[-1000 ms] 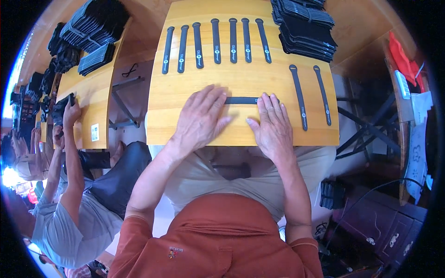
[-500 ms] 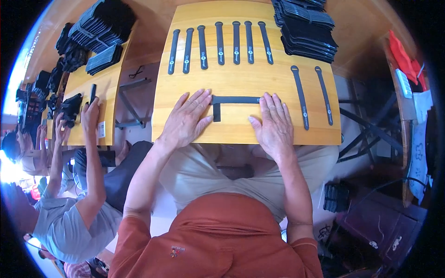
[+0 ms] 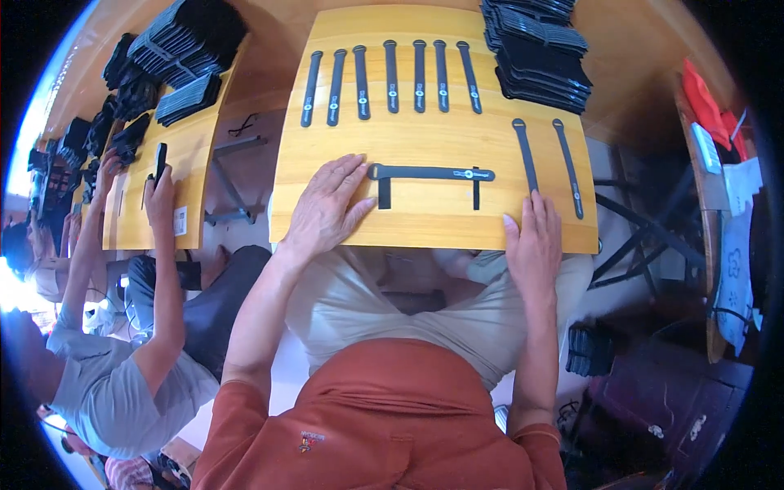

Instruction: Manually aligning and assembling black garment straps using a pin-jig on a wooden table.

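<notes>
A black strap with a looped end [image 3: 425,172] lies crosswise near the front of the wooden table. Two short black strips, one wider [image 3: 385,194] and one narrow [image 3: 476,194], stick out below it toward me. My left hand [image 3: 325,208] rests flat at the strap's looped left end, fingers stretched. To the right, my right hand [image 3: 535,241] lies with its fingers extended over the lower end of an upright strap [image 3: 524,151], hiding that end. Beside it lies another strap [image 3: 569,167]. Several matching straps [image 3: 391,77] form a row along the far side.
Stacks of folded black pieces [image 3: 543,77] occupy the table's far right corner. At the left, a co-worker in a grey shirt [image 3: 114,392] handles a black piece at another table [image 3: 186,147] bearing more black stacks [image 3: 188,41]. A shelf with red cloth [image 3: 704,98] stands at far right.
My right hand has left the crosswise strap's right end and moved right and nearer, onto the end of an upright strap. My left hand stays nearly in place.
</notes>
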The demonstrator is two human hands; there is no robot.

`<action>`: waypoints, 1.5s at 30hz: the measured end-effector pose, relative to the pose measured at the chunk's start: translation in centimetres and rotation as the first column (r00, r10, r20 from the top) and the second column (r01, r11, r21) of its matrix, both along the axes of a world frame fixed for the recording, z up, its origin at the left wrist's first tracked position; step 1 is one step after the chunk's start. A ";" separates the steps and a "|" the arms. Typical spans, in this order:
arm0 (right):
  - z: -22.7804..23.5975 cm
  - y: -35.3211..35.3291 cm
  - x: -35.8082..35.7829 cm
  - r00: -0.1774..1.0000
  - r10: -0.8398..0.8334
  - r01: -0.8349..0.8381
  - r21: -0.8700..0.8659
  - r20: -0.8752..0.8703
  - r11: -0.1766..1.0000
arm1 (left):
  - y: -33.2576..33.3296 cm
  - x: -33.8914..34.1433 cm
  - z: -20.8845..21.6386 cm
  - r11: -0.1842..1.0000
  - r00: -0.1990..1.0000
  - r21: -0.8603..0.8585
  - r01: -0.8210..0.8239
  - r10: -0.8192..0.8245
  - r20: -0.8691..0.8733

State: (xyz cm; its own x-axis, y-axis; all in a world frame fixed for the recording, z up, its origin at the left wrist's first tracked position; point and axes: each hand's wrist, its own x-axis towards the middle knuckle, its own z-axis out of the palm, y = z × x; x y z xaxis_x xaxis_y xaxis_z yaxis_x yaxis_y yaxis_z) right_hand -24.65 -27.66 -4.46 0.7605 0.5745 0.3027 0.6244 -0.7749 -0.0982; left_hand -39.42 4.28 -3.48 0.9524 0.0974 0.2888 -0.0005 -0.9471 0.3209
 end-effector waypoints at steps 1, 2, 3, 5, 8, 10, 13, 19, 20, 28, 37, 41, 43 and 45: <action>0.0 -0.5 -0.3 0.999 -0.006 0.006 -0.007 -0.038 1.000 | 0.0 -0.1 0.0 0.999 1.000 0.036 -0.003 0.002 0.016; 0.0 -0.8 -0.7 0.999 -0.015 0.015 -0.011 -0.035 1.000 | 0.0 0.0 0.0 0.999 1.000 0.031 0.005 -0.006 0.020; -0.2 -1.1 -1.2 1.000 0.006 -0.006 -0.022 -0.003 1.000 | 0.1 0.0 -0.1 0.999 1.000 0.050 0.004 -0.004 0.015; -0.1 -1.7 -2.2 0.999 0.019 -0.018 -0.037 0.032 0.999 | 0.0 0.0 -0.1 0.997 1.000 0.082 0.005 -0.006 0.016; 0.4 -2.4 -3.4 0.999 0.037 -0.037 -0.021 0.029 0.999 | -0.2 0.1 0.1 0.997 1.000 0.070 0.010 -0.009 -0.018; 0.8 -2.9 -4.0 0.996 0.071 -0.071 0.002 0.055 0.997 | -0.2 0.1 0.1 0.998 1.000 0.068 0.009 -0.008 -0.011; -0.1 -4.4 -4.0 0.989 0.094 -0.088 -0.051 0.115 0.995 | -0.7 0.0 0.4 0.999 0.999 0.025 -0.027 0.026 0.042; -1.2 -6.5 -5.3 0.987 0.042 -0.077 0.221 0.157 0.972 | -6.0 -1.9 0.0 0.975 0.921 -0.221 0.034 0.056 0.386; -1.1 -6.6 -5.8 0.986 0.043 -0.078 0.220 0.159 0.972 | -8.0 -2.4 -0.6 0.946 0.918 -0.309 0.100 0.032 0.395; 0.5 -7.8 -14.1 0.944 0.127 -0.250 0.411 0.304 0.877 | -19.0 -0.9 -0.3 0.015 0.803 -0.998 -0.069 -0.592 -0.064; 1.1 -7.0 -14.7 0.922 0.375 -0.351 0.629 0.100 0.694 | -16.6 -2.3 2.4 -0.118 0.977 -0.984 -0.132 -0.181 -0.110; 1.8 -6.1 -11.8 0.899 0.421 -0.238 0.673 -0.121 0.701 | -13.1 -3.7 2.5 -0.082 0.996 -0.993 -0.085 0.019 -0.087; 1.9 -5.6 -10.3 0.857 0.461 -0.181 0.701 -0.232 0.690 | -11.7 -4.1 2.1 -0.067 0.996 -0.995 -0.067 0.049 -0.070; 2.4 -4.7 -8.8 0.779 0.513 -0.116 0.722 -0.361 0.682 | -10.5 -4.0 2.2 0.134 0.989 -0.983 -0.123 0.094 -0.111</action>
State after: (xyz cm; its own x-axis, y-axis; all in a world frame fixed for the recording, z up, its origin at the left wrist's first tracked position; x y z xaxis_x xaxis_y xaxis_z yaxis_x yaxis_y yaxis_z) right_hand -33.42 -32.37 -2.04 0.7124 0.6251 0.3189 0.5151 -0.1572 -0.8426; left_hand -43.42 -6.20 -1.24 0.9077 0.3880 -0.1601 0.0913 0.1898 0.9776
